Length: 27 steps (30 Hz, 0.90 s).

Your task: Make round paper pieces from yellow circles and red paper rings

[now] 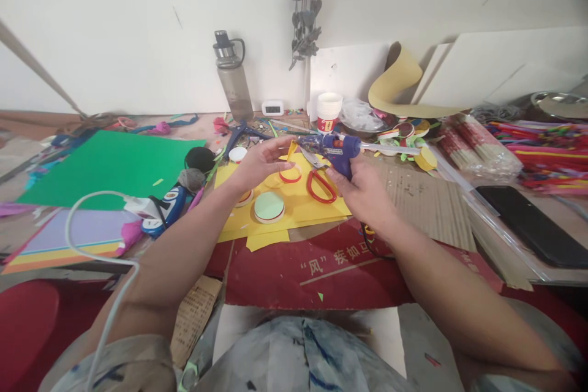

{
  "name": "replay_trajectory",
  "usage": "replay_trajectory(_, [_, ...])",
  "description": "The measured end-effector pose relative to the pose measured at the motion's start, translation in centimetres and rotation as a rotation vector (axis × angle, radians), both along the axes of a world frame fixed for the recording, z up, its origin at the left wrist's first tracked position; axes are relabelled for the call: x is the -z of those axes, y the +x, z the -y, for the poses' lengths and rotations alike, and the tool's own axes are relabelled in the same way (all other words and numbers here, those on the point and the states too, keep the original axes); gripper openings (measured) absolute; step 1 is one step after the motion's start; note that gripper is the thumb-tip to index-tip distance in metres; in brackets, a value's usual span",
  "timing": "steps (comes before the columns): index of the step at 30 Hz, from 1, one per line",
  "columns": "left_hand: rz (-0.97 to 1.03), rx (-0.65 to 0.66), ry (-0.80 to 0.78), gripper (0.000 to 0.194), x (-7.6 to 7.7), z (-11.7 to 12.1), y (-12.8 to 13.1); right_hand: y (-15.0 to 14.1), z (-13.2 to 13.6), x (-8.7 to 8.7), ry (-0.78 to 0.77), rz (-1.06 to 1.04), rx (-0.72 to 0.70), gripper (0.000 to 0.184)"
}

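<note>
My right hand [362, 187] is wrapped round the handle of a blue hot glue gun [337, 150], its nozzle pointing left. A clear glue stick [390, 148] sticks out of its back end. My left hand [260, 164] pinches a narrow yellow paper strip [292, 149] close to the nozzle; whether they touch I cannot tell. Below the hands lie red-handled scissors [320, 188], a red-edged ring [290, 174] and a round disc with a pale green top [269, 205]. These rest on yellow paper sheets [312, 214].
Left are a green sheet [114, 165] and a power strip [165, 211] with a white cable. A grey bottle [233, 82], small clock [272, 108] and paper cups [328, 111] stand along the wall. Corrugated cardboard [422, 205], a black phone [535, 223] and colourful pipe cleaners [546, 153] lie right.
</note>
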<state>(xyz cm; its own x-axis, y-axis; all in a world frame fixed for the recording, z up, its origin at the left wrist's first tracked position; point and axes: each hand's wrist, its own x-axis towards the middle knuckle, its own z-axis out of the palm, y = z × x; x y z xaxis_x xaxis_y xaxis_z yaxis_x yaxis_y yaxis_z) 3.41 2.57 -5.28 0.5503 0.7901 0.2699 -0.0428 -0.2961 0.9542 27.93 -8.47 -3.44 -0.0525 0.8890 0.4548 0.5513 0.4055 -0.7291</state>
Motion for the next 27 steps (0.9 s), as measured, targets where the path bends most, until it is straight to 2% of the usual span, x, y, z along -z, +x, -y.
replay_trajectory(7, [0.027,-0.054,0.065,0.075,0.2,-0.5,-0.1,-0.1,0.3,-0.1,0.003,0.038,0.018,0.049])
replay_trajectory(18, [0.082,-0.140,0.074,0.079,0.2,-1.0,-0.4,-0.4,0.9,-0.3,-0.069,0.075,-0.023,0.042])
replay_trajectory(27, [0.078,-0.118,0.086,0.080,0.3,-1.1,-0.5,-0.2,0.8,-0.2,-0.074,0.075,-0.018,0.045])
